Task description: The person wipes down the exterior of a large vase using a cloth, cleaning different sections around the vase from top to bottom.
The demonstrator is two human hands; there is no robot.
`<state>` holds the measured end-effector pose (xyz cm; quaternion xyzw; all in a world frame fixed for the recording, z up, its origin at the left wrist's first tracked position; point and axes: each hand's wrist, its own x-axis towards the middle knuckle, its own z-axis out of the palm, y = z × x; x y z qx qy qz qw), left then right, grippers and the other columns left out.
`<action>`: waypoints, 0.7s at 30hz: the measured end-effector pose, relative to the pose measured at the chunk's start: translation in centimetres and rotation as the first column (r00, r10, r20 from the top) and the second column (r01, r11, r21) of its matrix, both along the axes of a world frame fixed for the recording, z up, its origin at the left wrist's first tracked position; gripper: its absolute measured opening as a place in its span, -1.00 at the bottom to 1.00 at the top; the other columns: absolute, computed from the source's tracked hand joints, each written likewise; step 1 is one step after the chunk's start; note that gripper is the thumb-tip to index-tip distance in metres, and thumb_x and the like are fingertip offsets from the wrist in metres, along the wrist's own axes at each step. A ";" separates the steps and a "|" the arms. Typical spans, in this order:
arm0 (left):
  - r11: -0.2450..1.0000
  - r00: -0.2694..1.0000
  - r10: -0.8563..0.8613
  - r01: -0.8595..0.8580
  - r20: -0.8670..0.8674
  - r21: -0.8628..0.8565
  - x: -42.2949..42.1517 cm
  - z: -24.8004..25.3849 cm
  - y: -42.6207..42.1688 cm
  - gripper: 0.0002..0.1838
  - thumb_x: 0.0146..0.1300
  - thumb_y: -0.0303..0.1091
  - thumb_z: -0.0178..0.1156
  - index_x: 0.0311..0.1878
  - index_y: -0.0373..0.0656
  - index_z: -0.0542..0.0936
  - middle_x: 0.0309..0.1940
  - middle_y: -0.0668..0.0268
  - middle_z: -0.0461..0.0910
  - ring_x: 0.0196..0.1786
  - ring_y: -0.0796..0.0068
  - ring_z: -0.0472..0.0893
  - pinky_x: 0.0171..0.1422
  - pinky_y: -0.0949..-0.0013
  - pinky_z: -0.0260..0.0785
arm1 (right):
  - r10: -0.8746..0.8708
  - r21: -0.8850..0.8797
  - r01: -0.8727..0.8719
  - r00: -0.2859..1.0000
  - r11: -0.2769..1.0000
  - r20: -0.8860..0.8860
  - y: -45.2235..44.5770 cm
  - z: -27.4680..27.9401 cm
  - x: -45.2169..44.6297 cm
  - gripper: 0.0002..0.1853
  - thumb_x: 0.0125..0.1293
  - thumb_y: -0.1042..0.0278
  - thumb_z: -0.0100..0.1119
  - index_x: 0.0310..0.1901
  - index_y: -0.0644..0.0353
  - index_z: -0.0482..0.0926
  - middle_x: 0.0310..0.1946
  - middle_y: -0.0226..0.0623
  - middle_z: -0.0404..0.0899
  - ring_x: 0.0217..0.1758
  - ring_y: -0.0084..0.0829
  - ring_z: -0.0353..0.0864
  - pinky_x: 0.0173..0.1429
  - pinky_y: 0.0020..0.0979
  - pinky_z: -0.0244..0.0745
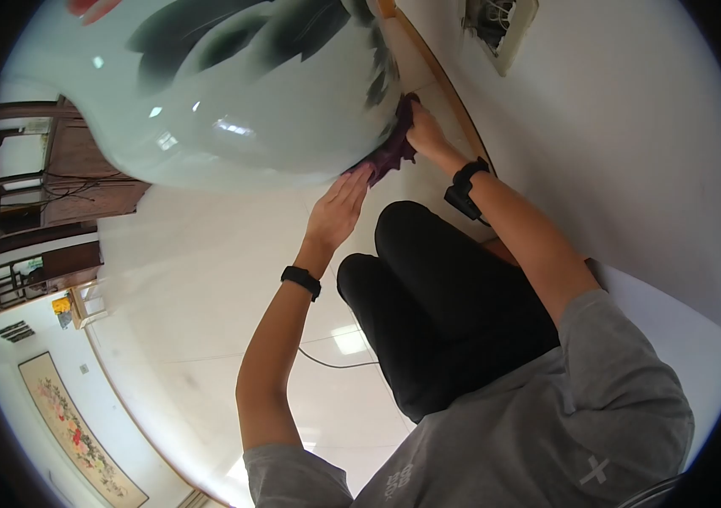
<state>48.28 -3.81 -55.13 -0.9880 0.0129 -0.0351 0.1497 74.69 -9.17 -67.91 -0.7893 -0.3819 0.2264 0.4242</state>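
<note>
- Grey shirt [496, 440] nearest the camera.
- Pale vase [284, 118] ahead of the fingers, up and left in view.
- Purple cloth [393, 152] against the vase, its long axis spanning left hand [337, 212] to right hand [428, 134]; both touch it.
- Left fingers straight, together, tips on cloth; right fingers curled, clamped on its far end.

It looks like a home: flowered wall picture [79, 433], dark wooden furniture [83, 152], large painted vase [242, 102].
</note>
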 end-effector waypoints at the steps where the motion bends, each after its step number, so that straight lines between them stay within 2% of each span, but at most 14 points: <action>1: 1.000 1.000 0.015 -0.015 0.009 0.027 -0.4 1.0 -0.1 -0.58 0.35 -0.40 0.03 0.21 -0.32 0.63 0.45 0.26 0.46 0.56 0.39 0.31 0.67 0.25 0.08 | -0.063 0.071 0.059 0.996 0.996 0.056 0.1 0.8 -0.3 -0.44 0.33 0.54 0.02 0.38 0.42 0.34 0.19 0.31 0.53 0.23 0.26 0.53 0.33 0.01 0.44; 3: 0.997 0.997 0.031 -0.036 0.066 0.069 -0.9 3.2 -0.3 -0.59 0.31 -0.41 0.06 0.18 -0.29 0.65 0.40 0.27 0.51 0.53 0.39 0.36 0.66 0.21 0.09 | -0.197 0.234 0.158 0.968 0.959 0.156 0.4 2.8 -0.5 -0.46 0.34 0.55 0.02 0.37 0.43 0.34 0.21 0.30 0.51 0.24 0.27 0.51 0.33 0.02 0.44; 4: 0.994 0.995 0.038 -0.047 0.098 0.094 -1.1 4.2 -0.4 -0.59 0.29 -0.41 0.07 0.17 -0.27 0.66 0.37 0.27 0.54 0.52 0.39 0.39 0.66 0.19 0.10 | -0.222 0.275 0.165 0.956 0.947 0.193 0.5 5.2 -0.4 -0.52 0.42 0.56 -0.01 0.36 0.40 0.34 0.23 0.27 0.50 0.25 0.26 0.50 0.31 0.00 0.45; 7: 0.982 0.974 0.087 -0.120 0.207 0.149 -0.8 7.8 -0.9 -0.58 0.25 -0.42 0.11 0.17 -0.24 0.67 0.32 0.26 0.58 0.49 0.36 0.44 0.65 0.08 0.12 | -0.255 0.529 0.102 0.940 0.843 0.226 0.8 11.9 0.3 -0.57 0.48 0.55 -0.03 0.35 0.38 0.35 0.23 0.23 0.51 0.24 0.23 0.51 0.28 -0.03 0.47; 10: 0.964 0.915 0.103 -0.188 0.389 0.186 0.5 12.4 -1.4 -0.54 0.24 -0.41 0.13 0.21 -0.24 0.64 0.29 0.24 0.58 0.47 0.31 0.45 0.62 0.00 0.14 | -0.299 0.665 0.044 0.914 0.745 0.274 1.4 18.4 1.1 -0.58 0.51 0.53 0.01 0.36 0.34 0.34 0.22 0.17 0.52 0.23 0.19 0.54 0.27 -0.07 0.48; 13: 0.943 0.854 0.149 -0.275 0.498 0.189 1.5 18.0 -1.7 -0.53 0.26 -0.41 0.12 0.25 -0.26 0.61 0.26 0.18 0.59 0.46 0.25 0.46 0.60 -0.03 0.16 | -0.301 0.762 -0.047 0.902 0.646 0.310 2.2 26.7 1.7 -0.56 0.50 0.50 0.06 0.36 0.32 0.34 0.21 0.14 0.53 0.23 0.16 0.55 0.28 -0.08 0.49; 14: 0.944 0.844 0.166 -0.286 0.510 0.167 1.7 19.9 -1.3 -0.47 0.29 -0.38 0.15 0.33 -0.30 0.53 0.27 0.01 0.55 0.42 0.06 0.47 0.56 -0.06 0.19 | -0.298 0.780 -0.079 0.897 0.621 0.327 2.7 29.1 1.9 -0.55 0.50 0.48 0.08 0.37 0.31 0.34 0.20 0.13 0.53 0.23 0.15 0.55 0.28 -0.09 0.49; 17: 0.901 0.678 0.250 -0.424 0.691 0.090 2.8 25.3 -0.4 -0.42 0.35 -0.35 0.16 0.41 -0.37 0.43 0.28 -0.18 0.48 0.36 -0.13 0.48 0.50 -0.09 0.24 | -0.311 0.822 -0.180 0.865 0.540 0.394 5.5 36.2 2.5 -0.51 0.51 0.35 0.11 0.38 0.31 0.32 0.23 0.11 0.51 0.26 0.14 0.54 0.30 -0.10 0.48; 19: 0.870 0.570 0.221 -0.482 0.791 0.104 3.2 28.4 1.9 -0.38 0.40 -0.32 0.14 0.45 -0.43 0.34 0.30 -0.31 0.42 0.31 -0.26 0.48 0.45 -0.08 0.29 | -0.318 0.851 -0.202 0.866 0.485 0.386 7.8 40.5 2.1 -0.45 0.52 0.19 0.10 0.39 0.32 0.29 0.27 0.11 0.48 0.29 0.14 0.52 0.33 -0.08 0.48; 20: 0.855 0.512 0.302 -0.519 0.804 0.009 3.5 29.9 2.5 -0.35 0.45 -0.33 0.09 0.50 -0.47 0.23 0.33 -0.32 0.41 0.35 -0.26 0.46 0.45 -0.02 0.29 | -0.303 0.851 -0.180 0.882 0.493 0.361 9.3 42.2 2.0 -0.42 0.53 0.14 0.06 0.41 0.32 0.25 0.32 0.12 0.43 0.31 0.14 0.49 0.35 -0.05 0.47; 21: 0.869 0.433 0.343 -0.483 0.833 -0.107 3.9 30.8 3.4 -0.34 0.46 -0.33 0.09 0.52 -0.48 0.19 0.33 -0.31 0.41 0.36 -0.25 0.46 0.46 0.00 0.28 | -0.322 0.857 -0.150 0.884 0.492 0.339 10.5 43.5 1.9 -0.45 0.54 0.14 0.04 0.39 0.33 0.29 0.30 0.13 0.45 0.30 0.15 0.51 0.34 -0.04 0.47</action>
